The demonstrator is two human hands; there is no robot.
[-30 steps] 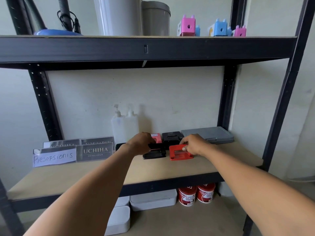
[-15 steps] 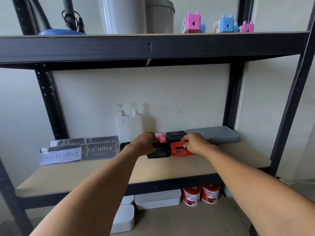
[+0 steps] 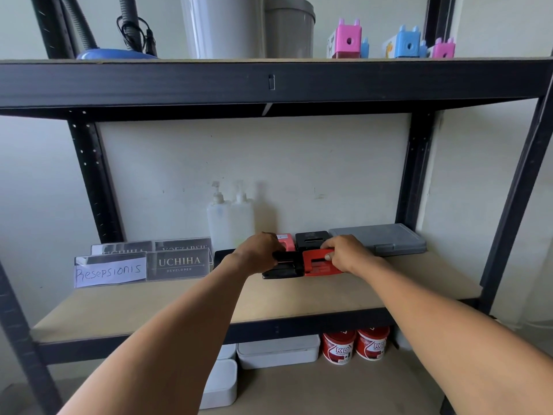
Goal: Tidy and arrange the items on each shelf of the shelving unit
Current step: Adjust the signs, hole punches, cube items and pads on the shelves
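On the middle shelf board [image 3: 299, 298] my left hand [image 3: 257, 254] grips a black hole punch [image 3: 284, 266]. My right hand [image 3: 344, 253] grips a red hole punch [image 3: 318, 265]. The two punches sit side by side and touch. Behind them stand a pink punch [image 3: 284, 241] and another black punch [image 3: 311, 239], partly hidden by my hands. A further black item [image 3: 223, 256] lies left of my left wrist.
Name plates [image 3: 179, 263] and a handwritten sign [image 3: 109, 271] stand at the left, two white pump bottles [image 3: 229, 223] at the back, a grey case [image 3: 380, 239] at the right. Upper shelf holds bins [image 3: 288, 28] and pink and blue sharpeners [image 3: 347, 40]. Below are white boxes [image 3: 278, 350] and red tubs [image 3: 356, 344].
The red punch has moved back and left until it meets the black punch. Both hands stayed on their punches while the camera came closer.
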